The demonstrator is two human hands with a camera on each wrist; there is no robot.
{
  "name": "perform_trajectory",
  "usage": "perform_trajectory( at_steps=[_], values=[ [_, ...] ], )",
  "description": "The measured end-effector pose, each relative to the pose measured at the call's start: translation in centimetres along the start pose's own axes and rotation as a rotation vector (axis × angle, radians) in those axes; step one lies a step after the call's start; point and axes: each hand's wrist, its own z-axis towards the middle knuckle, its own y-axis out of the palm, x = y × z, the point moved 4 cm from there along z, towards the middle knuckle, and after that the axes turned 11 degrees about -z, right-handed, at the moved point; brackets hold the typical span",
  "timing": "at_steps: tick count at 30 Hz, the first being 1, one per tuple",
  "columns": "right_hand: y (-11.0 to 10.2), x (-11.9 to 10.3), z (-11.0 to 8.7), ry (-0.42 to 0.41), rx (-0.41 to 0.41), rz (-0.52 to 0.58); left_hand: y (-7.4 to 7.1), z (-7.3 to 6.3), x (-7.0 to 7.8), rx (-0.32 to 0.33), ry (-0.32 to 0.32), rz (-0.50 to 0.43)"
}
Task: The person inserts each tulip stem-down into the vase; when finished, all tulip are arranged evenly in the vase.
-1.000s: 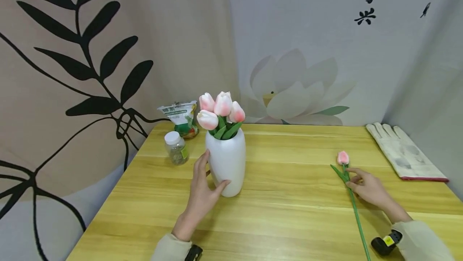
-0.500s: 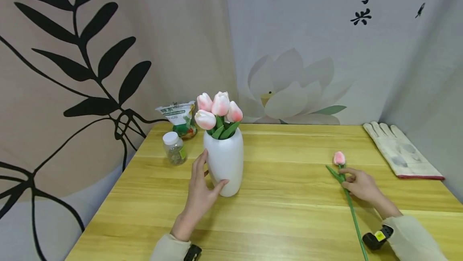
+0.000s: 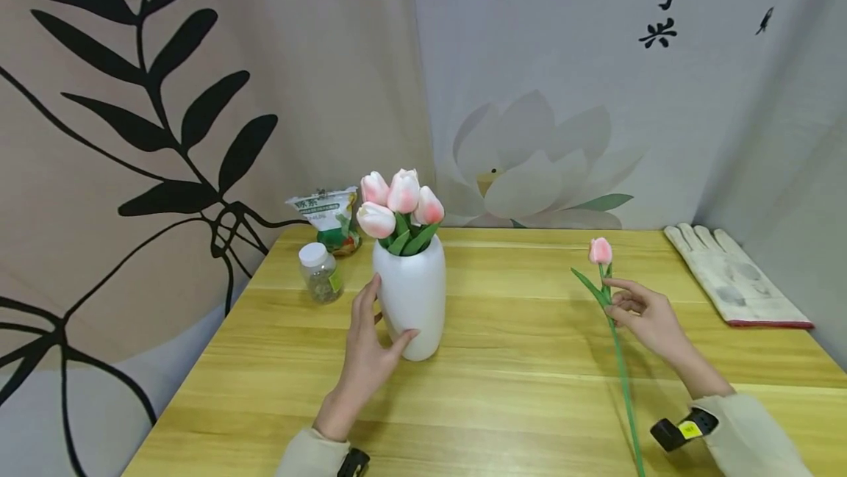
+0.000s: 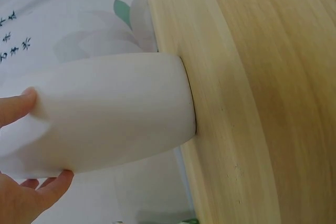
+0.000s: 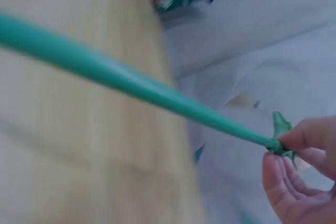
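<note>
A white vase (image 3: 415, 293) stands upright on the wooden table, holding several pink-and-white tulips (image 3: 404, 192) with green leaves. My left hand (image 3: 367, 363) grips its lower left side; in the left wrist view the thumb and fingertips touch opposite sides of the vase (image 4: 121, 111). Off to the right, my right hand (image 3: 648, 321) pinches a single pink tulip (image 3: 601, 250) by the upper stem, just below the leaves. Its long green stem (image 5: 142, 86) crosses the right wrist view toward the pinching fingers. The head view cuts off the stem's lower end.
Left of the vase sits a small jar (image 3: 321, 273) with a white lid. Behind that jar stands a green-and-white plastic packet (image 3: 331, 220). A pale glove (image 3: 734, 275) with a red hem lies at the table's right edge. Printed curtains rise behind the table (image 3: 516, 389).
My right hand has raised the tulip's head off the table and shifted it a little left. The left hand keeps its hold on the vase, which has not visibly moved.
</note>
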Motion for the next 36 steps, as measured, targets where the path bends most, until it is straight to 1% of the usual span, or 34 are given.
perform_trajectory(
  at_steps=[3, 6, 10, 12, 14, 16, 19, 23, 26, 28, 30, 31, 33, 36],
  values=[
    [-0.6, -3.1, 1.3, -0.063, 0.054, 0.026, 0.0, -0.1, 0.0, 0.004, 0.011, 0.007],
    [-1.1, -6.5, 2.9, -0.133, 0.091, 0.108, -0.1, -0.1, 0.0, 0.003, 0.01, 0.009],
    [-1.5, -11.7, 5.2, -0.293, 0.124, 0.209, -0.1, -0.2, -0.1, 0.014, -0.007, 0.004],
    [-1.9, -14.3, 6.1, -0.378, 0.165, 0.233, -0.2, -0.3, -0.1, 0.021, -0.002, 0.008],
    [-2.5, -16.7, 6.7, -0.439, 0.233, 0.264, -0.3, -0.3, -0.1, 0.023, 0.007, 0.011],
    [-3.2, -19.0, 7.2, -0.483, 0.318, 0.294, -0.2, -0.2, 0.0, 0.018, 0.015, 0.011],
    [-4.4, -22.1, 7.8, -0.537, 0.448, 0.399, -0.1, -0.1, 0.0, 0.008, 0.02, 0.007],
    [-5.8, -26.2, 8.2, -0.618, 0.618, 0.522, -0.1, -0.1, -0.2, 0.013, 0.02, 0.007],
    [-6.6, -28.7, 8.2, -0.674, 0.736, 0.58, 0.0, -0.1, -0.2, 0.012, 0.019, 0.005],
    [-7.0, -29.9, 8.2, -0.7, 0.795, 0.604, 0.0, -0.1, -0.2, 0.008, 0.016, 0.001],
    [-7.1, -30.7, 8.4, -0.714, 0.814, 0.629, 0.1, -0.1, -0.3, 0.005, 0.014, -0.001],
    [-7.0, -30.9, 8.5, -0.717, 0.811, 0.631, 0.1, -0.1, -0.3, 0.006, 0.015, -0.001],
    [-6.6, -31.2, 8.7, -0.731, 0.772, 0.617, 0.1, -0.1, -0.3, 0.01, 0.017, -0.001],
    [-5.6, -31.3, 8.8, -0.747, 0.678, 0.549, 0.1, -0.1, -0.3, 0.017, 0.029, 0.003]
  ],
)
